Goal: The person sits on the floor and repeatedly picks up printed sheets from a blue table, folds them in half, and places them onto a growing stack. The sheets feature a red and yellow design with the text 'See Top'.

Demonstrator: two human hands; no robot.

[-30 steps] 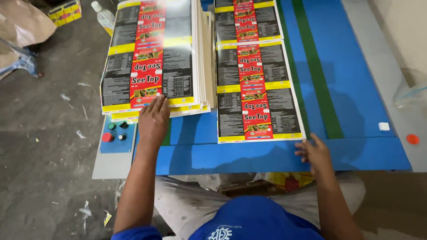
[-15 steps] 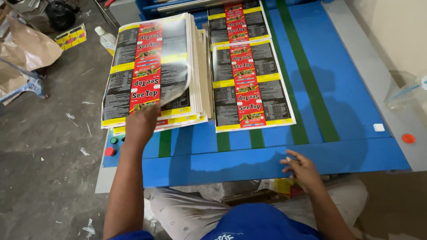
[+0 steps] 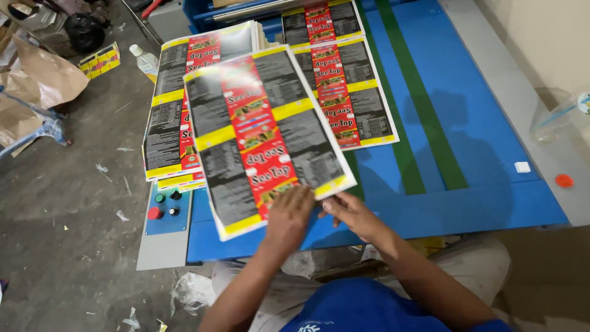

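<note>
a blue worktop with two green stripes running from its far edge towards its near edge carries two stacks of glossy printed sheets: one stack overhangs the left edge, the other stack lies near the middle at the far side, just left of the stripes. a loose sheet of the same print lies tilted across the near left part, reaching to the near edge. on the grey strip along the right edge lie a small white block and an orange cap, and a grey button panel is fixed at the near left corner.
</note>
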